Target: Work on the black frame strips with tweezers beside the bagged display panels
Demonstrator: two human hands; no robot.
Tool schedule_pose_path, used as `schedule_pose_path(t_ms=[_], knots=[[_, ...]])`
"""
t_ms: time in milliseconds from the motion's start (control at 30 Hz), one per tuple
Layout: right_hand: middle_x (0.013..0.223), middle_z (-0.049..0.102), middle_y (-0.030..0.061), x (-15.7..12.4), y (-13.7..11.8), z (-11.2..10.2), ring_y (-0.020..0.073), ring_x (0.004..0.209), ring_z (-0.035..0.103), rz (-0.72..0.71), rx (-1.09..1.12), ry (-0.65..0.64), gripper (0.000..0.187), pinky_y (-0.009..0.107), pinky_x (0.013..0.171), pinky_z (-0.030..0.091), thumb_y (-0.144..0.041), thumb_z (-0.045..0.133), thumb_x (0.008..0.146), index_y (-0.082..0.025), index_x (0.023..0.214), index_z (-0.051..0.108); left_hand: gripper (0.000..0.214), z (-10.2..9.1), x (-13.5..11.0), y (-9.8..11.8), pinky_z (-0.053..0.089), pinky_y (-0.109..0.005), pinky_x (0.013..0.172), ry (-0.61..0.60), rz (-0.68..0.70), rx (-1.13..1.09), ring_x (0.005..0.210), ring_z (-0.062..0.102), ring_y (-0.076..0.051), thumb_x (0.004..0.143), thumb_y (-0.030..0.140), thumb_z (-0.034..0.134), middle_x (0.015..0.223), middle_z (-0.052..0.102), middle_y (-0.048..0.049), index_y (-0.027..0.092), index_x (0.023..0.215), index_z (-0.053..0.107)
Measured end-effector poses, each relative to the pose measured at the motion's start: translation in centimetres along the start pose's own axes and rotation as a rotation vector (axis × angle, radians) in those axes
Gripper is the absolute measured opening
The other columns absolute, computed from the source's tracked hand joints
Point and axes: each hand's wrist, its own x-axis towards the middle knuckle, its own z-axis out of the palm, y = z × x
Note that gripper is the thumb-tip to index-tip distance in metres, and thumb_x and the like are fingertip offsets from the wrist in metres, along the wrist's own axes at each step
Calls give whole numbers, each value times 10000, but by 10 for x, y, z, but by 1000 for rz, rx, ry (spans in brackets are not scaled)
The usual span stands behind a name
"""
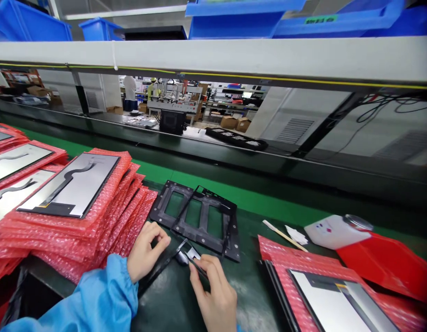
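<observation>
My left hand (pixel 146 251), in a blue sleeve, is curled with its fingertips pinching the edge of a thin black frame (pixel 202 203) that rises tilted off the table. My right hand (pixel 213 288) pinches the near corner of that same frame, close to a small shiny tab (pixel 191 253). Under the frame lies a black plastic fixture plate (pixel 192 233) with rectangular cut-outs. A stack of red bubble-wrap sheets (pixel 119 203) carrying a silver display panel (pixel 73 184) sits just left of my left hand.
More panels on red wrap lie at far left (pixel 16 159) and at lower right (pixel 330 299). A wooden stick (pixel 284 236), a white bottle (pixel 334 230) and a red tray (pixel 386 263) lie right. Behind runs a green conveyor belt (pixel 254 198) under a shelf of blue bins (pixel 234 18).
</observation>
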Motion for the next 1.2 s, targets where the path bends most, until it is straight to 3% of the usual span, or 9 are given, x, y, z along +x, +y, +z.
schedule_pose_path(t_ms=[200,300,400,567,700,900,1200], knots=[[954,559,51,2,2,0,136,828,598,105,73,38,46,218,708,473,-233,540,929,-189,942,549,262,-8,4,-10,321,-396,807,16,32,513,899,443,-243,949,340,447,878,552,-55,183,772,560],[946,547,48,1,4,-1,128,794,583,162,115,46,52,210,676,469,-239,538,929,-188,932,553,214,-9,4,-11,315,-423,834,23,39,587,981,435,-265,960,304,425,985,567,-72,186,905,595],[941,538,39,0,5,-1,115,740,568,224,158,56,56,205,636,464,-243,551,923,-193,949,550,258,-8,1,-9,325,-416,847,-77,70,510,999,452,-249,977,224,341,1006,583,-62,200,980,598],[955,541,39,1,5,-1,124,800,582,252,237,52,88,207,677,484,-219,524,936,-203,1018,550,218,7,-11,-4,371,-386,849,-345,33,254,895,518,-215,952,344,432,884,614,-25,222,1074,565],[963,553,49,0,5,-2,139,855,584,214,209,30,105,219,705,479,-197,517,938,-200,1027,573,255,18,-18,0,390,-350,888,-302,10,112,931,519,-196,971,244,310,950,617,-26,223,1066,545],[930,582,43,-2,5,-1,149,837,595,144,90,19,54,252,745,463,-175,542,927,-196,959,579,287,18,-19,7,405,-323,844,-304,-60,-26,842,536,-182,975,249,277,809,549,-13,212,1100,532],[909,602,35,-2,0,4,157,848,579,54,58,-64,94,284,740,446,-137,516,934,-202,954,581,298,24,-20,5,389,-228,585,-310,-127,-211,612,494,-133,975,365,319,699,515,9,190,1084,534]])
